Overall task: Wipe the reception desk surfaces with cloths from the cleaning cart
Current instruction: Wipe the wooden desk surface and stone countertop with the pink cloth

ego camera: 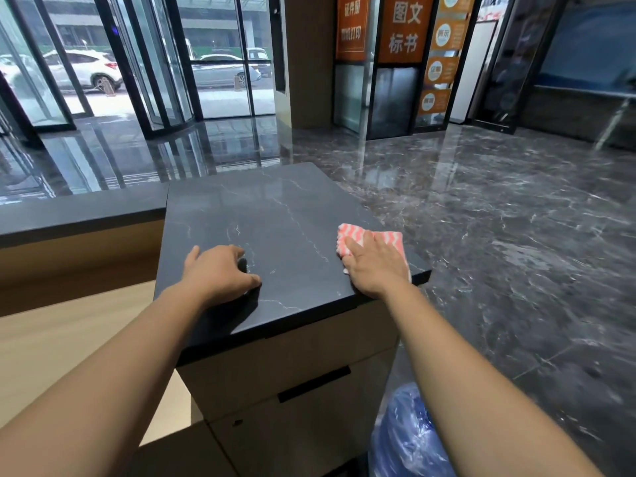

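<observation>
Right hand [375,266] flat on cloth [390,238] (near desk [275,215] edge), left hand [216,273] curled, grip unclear

Dark grey stone desk top [275,215] veined in thin white, smooth, with a soft satin sheen rather than a mirror gloss. Pink-and-white zigzag-striped cloth [389,239], soft and matt. Pale wood-grain drawer fronts [292,366] below, flat and matt, with black slot handles [314,383]. Dark veined marble floor [499,218], polished to a high gloss, mirroring the clear glass doors [223,63] in dark metal frames [189,63]. Crinkled blue plastic bag [402,435], thin, translucent, shiny.
</observation>
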A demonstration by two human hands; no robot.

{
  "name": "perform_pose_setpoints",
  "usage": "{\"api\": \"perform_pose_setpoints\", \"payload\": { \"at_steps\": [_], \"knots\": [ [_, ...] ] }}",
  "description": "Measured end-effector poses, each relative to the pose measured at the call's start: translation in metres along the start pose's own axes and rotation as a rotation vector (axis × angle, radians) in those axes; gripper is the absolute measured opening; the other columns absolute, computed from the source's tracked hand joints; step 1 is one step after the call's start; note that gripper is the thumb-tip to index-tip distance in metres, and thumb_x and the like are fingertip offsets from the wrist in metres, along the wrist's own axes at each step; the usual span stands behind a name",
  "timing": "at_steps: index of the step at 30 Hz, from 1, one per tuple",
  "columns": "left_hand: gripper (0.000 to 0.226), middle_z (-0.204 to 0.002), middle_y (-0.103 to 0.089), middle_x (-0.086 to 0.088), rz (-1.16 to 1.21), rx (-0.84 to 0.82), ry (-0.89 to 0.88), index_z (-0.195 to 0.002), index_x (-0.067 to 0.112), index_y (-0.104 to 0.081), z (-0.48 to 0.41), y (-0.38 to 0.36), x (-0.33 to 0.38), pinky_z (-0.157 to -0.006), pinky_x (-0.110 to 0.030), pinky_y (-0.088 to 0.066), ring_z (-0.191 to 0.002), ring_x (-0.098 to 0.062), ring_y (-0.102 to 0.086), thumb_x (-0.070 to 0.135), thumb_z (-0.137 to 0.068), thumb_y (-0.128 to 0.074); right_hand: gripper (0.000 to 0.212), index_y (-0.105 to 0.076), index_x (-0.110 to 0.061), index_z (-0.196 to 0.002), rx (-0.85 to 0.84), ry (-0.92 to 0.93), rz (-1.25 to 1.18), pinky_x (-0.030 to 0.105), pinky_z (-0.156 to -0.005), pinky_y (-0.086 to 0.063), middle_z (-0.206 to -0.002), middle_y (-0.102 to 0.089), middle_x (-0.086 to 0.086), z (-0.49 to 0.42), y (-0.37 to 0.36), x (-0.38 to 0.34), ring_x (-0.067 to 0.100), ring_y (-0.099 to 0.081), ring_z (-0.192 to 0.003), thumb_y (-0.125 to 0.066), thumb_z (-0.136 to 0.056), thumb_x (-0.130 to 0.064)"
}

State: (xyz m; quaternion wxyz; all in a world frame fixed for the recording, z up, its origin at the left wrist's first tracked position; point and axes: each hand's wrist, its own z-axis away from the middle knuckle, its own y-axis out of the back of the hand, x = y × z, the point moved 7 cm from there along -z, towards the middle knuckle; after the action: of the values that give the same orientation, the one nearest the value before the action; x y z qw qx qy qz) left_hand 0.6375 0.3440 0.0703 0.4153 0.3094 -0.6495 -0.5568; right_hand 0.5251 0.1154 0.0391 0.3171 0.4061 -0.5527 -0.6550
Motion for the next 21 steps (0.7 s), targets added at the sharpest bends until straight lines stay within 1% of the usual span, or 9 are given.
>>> {"api": "perform_pose_setpoints", "payload": {
  "at_steps": [3,6,7,9,11,14,16,18,21],
  "knots": [
    [0.053,-0.131,-0.059,0.001,-0.035,0.006,-0.026,-0.134,0.022,-0.054,0.008,-0.001,0.009,-0.112,-0.038,-0.023,-0.124,-0.023,-0.050,0.044,-0.086,-0.061,0.052,-0.011,-0.035,-0.154,0.035,0.065,-0.009,0.040,-0.121,-0.004,-0.164,0.000,0.006,0.025,-0.011,-0.044,0.025,0.000,-0.150,-0.022,-0.103,-0.042],
    [0.020,-0.097,-0.067,0.000,-0.080,-0.002,0.012,-0.096,0.024,-0.066,0.011,-0.001,0.005,-0.088,-0.034,-0.028,-0.092,-0.020,-0.056,0.039,-0.085,-0.059,0.050,-0.014,-0.034,-0.153,0.052,0.183,-0.036,0.039,-0.120,-0.002,-0.163,-0.002,0.008,0.049,-0.021,-0.094,0.027,-0.002,-0.150,-0.025,-0.104,-0.038],
    [0.018,-0.086,-0.065,0.000,-0.093,-0.012,0.030,-0.083,0.022,-0.063,0.011,-0.002,0.003,-0.082,-0.034,-0.026,-0.082,-0.017,-0.054,0.038,-0.084,-0.057,0.050,-0.016,-0.034,-0.153,0.053,0.221,-0.052,0.040,-0.121,-0.002,-0.163,-0.003,0.008,0.055,-0.023,-0.108,0.027,-0.001,-0.150,-0.025,-0.104,-0.037],
    [0.024,-0.075,-0.062,0.000,-0.100,-0.030,0.054,-0.072,0.019,-0.059,0.011,-0.004,0.001,-0.078,-0.034,-0.024,-0.072,-0.014,-0.051,0.038,-0.085,-0.053,0.049,-0.017,-0.033,-0.153,0.045,0.279,-0.058,0.041,-0.121,-0.002,-0.163,-0.004,0.008,0.063,-0.027,-0.126,0.027,0.000,-0.150,-0.023,-0.104,-0.037],
    [0.025,-0.074,-0.062,0.000,-0.115,-0.046,0.062,-0.074,0.019,-0.062,0.010,-0.005,0.002,-0.083,-0.035,-0.025,-0.073,-0.013,-0.052,0.039,-0.086,-0.051,0.049,-0.016,-0.033,-0.153,0.026,0.317,-0.052,0.040,-0.121,-0.001,-0.163,-0.005,0.007,0.064,-0.027,-0.129,0.025,0.000,-0.150,-0.021,-0.105,-0.039],
    [0.022,-0.086,-0.066,0.001,-0.142,-0.068,0.060,-0.088,0.024,-0.067,0.009,-0.003,0.004,-0.103,-0.040,-0.025,-0.083,-0.018,-0.053,0.041,-0.087,-0.053,0.048,-0.018,-0.038,-0.152,0.031,0.332,-0.046,0.038,-0.119,-0.001,-0.163,-0.007,0.004,0.060,-0.020,-0.105,0.022,-0.003,-0.150,-0.022,-0.105,-0.041],
    [0.027,-0.099,-0.067,0.000,-0.151,-0.075,0.062,-0.103,0.023,-0.068,0.008,-0.002,0.004,-0.111,-0.042,-0.019,-0.095,-0.022,-0.054,0.040,-0.087,-0.056,0.048,-0.020,-0.040,-0.152,0.056,0.266,-0.019,0.036,-0.117,-0.004,-0.163,-0.009,0.003,0.053,-0.010,-0.072,0.021,-0.007,-0.149,-0.025,-0.104,-0.041],
    [0.030,-0.103,-0.068,0.000,-0.150,-0.078,0.056,-0.108,0.022,-0.068,0.008,-0.002,0.005,-0.113,-0.043,-0.017,-0.103,-0.023,-0.056,0.040,-0.087,-0.056,0.050,-0.018,-0.038,-0.153,0.051,0.174,0.026,0.035,-0.117,-0.004,-0.163,-0.007,0.002,0.043,0.000,-0.034,0.020,-0.005,-0.150,-0.028,-0.104,-0.040],
    [0.031,-0.103,-0.068,0.000,-0.134,-0.083,0.054,-0.109,0.022,-0.068,0.008,-0.002,0.005,-0.114,-0.045,-0.016,-0.100,-0.023,-0.056,0.040,-0.086,-0.057,0.052,-0.013,-0.037,-0.154,0.004,0.026,-0.015,0.037,-0.118,-0.004,-0.164,0.000,0.001,0.025,0.009,0.015,0.018,0.001,-0.150,-0.026,-0.104,-0.040]
  ]
}}
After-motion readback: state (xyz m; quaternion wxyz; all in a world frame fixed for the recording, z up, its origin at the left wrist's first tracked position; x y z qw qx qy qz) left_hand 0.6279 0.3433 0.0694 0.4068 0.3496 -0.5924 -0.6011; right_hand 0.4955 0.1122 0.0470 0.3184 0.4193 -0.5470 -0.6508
